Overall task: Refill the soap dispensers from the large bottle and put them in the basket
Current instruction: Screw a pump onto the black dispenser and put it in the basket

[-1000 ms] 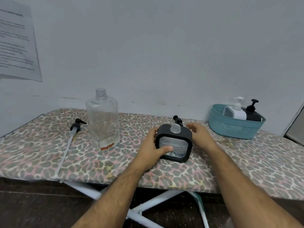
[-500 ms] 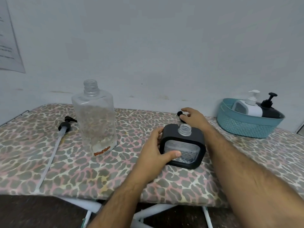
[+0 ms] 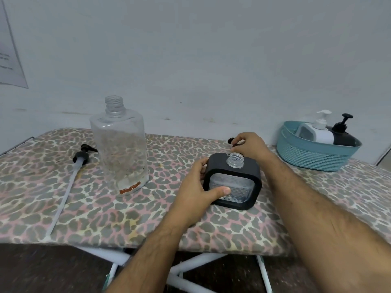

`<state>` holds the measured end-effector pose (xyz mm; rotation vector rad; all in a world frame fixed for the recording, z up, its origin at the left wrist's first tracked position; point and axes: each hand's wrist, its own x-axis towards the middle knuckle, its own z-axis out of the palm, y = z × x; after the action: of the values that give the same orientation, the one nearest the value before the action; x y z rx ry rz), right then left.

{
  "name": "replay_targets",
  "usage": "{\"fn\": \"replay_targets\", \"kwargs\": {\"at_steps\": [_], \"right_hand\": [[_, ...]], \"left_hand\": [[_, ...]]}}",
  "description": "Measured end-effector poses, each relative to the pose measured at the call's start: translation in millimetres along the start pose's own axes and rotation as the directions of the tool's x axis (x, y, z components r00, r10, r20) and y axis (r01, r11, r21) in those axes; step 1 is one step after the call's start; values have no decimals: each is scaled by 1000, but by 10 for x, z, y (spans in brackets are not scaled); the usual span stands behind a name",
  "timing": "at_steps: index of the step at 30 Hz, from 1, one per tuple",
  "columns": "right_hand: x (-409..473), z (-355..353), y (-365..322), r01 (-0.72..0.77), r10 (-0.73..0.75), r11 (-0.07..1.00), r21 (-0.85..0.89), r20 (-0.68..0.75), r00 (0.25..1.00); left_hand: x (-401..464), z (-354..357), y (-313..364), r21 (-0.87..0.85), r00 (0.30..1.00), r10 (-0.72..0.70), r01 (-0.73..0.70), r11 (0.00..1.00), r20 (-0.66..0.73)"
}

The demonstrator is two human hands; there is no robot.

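Observation:
A square black-framed soap dispenser (image 3: pixel 243 185) with a clear front stands uncapped on the leopard-print board (image 3: pixel 84 212). My left hand (image 3: pixel 197 192) grips its left side, thumb across the front. Just behind it my right hand (image 3: pixel 250 145) is closed on its black pump head (image 3: pixel 231 141), which peeks out at the fingertips. The large clear bottle (image 3: pixel 119 145) stands open and nearly empty to the left. Its long pump with a white tube (image 3: pixel 69 182) lies on the board beside it. A teal basket (image 3: pixel 313 153) at the right holds a white dispenser (image 3: pixel 317 132) and a black dispenser (image 3: pixel 342 134).
The board stands against a pale wall, with its white metal legs (image 3: pixel 190 267) below the front edge. A paper sheet (image 3: pixel 10 60) hangs on the wall at the far left. A dark floor lies beneath.
My right hand moved from the dispenser's right side to behind it and closed on the small black pump head. My left hand stayed on the dispenser. The camera drew closer.

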<state>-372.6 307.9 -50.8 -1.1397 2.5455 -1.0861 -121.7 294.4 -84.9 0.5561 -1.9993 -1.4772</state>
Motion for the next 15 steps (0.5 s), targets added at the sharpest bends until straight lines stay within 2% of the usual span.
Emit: {"fn": "replay_targets", "kwargs": {"at_steps": [5,9,15], "right_hand": [[-291,-248,-137,36,-14,968,247,-90,996],[-514,-501,-278,146,-51,898,415,-233,971],[-925,-801,-587,372,-139,746,553,-416,898]], "left_hand": [[-26,15,45,16,1000,-2,2,1000,-7],[-35,26,71,19,1000,-14,14,1000,-9],[-59,37,75,29,1000,-18,18,999,-21]]}}
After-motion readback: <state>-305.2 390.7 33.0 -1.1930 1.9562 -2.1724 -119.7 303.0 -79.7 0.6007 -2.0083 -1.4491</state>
